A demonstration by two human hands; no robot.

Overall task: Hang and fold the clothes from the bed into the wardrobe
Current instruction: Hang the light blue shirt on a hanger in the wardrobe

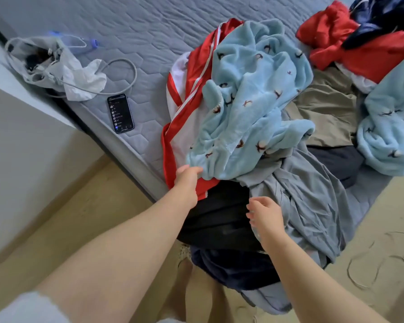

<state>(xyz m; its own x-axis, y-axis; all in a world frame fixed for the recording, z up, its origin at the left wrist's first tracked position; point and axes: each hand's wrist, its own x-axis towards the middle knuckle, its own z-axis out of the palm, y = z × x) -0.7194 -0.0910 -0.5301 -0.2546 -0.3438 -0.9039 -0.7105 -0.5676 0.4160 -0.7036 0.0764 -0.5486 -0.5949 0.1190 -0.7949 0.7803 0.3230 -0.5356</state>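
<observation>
Fleece (250, 96), light blue, heaped on a red-and-white garment (184, 89) near the bed (126, 24) edge. Left hand (187, 180) at its lower hem, fingertips hidden under the fabric, grip unclear. Right hand (265, 215) loosely curled and holding nothing, poised over a black garment (217, 215) beside a grey garment (308, 201).

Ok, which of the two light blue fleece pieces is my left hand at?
The central light blue fleece, draped over the red-and-white garment; your left hand touches its lower edge. The other fleece lies far right, untouched.
</observation>
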